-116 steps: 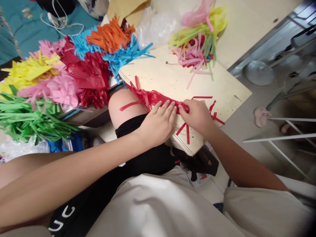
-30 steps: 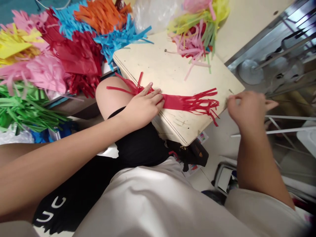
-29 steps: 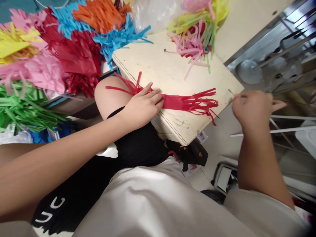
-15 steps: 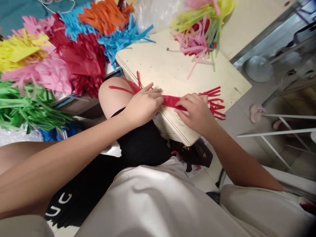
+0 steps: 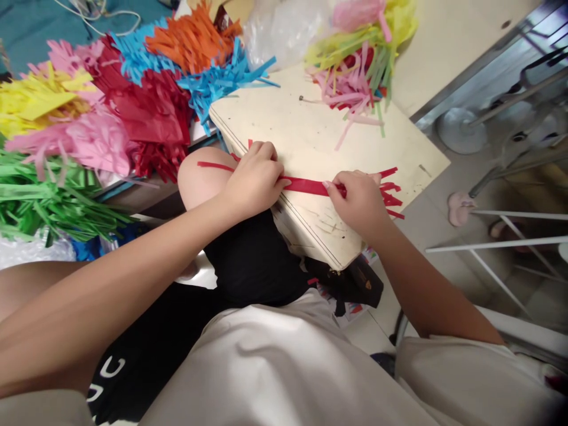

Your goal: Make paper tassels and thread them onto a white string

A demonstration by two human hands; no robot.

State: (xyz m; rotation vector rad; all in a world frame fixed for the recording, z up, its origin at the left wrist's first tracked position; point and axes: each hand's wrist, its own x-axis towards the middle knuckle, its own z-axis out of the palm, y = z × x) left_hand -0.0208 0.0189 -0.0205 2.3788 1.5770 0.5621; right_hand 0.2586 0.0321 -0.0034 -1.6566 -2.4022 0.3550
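A narrow folded band of red fringed tissue paper [image 5: 307, 186] stretches between my two hands, over the edge of a cream board [image 5: 266, 109]. My left hand [image 5: 256, 176] is closed round its left part, with thin red strips sticking out beyond towards my knee. Gripping the other end, my right hand [image 5: 358, 194] has its thumb pressed against the fingers. Cut red strips fan out past the right hand onto the board. The parts of the paper inside both hands are hidden.
Fringed paper bundles in red [image 5: 148, 109], pink [image 5: 95, 139], green [image 5: 57, 198], yellow [image 5: 39, 97], blue [image 5: 222, 80] and orange [image 5: 193, 41] lie to the left. A mixed-colour bundle [image 5: 359, 71] and clear plastic [image 5: 284, 32] are at the back. White metal bars [image 5: 497, 244] stand right.
Both hands have gone from lying flatter on the red paper to gripping it. The band between them looks narrower and tighter, and the hands are slightly further apart.
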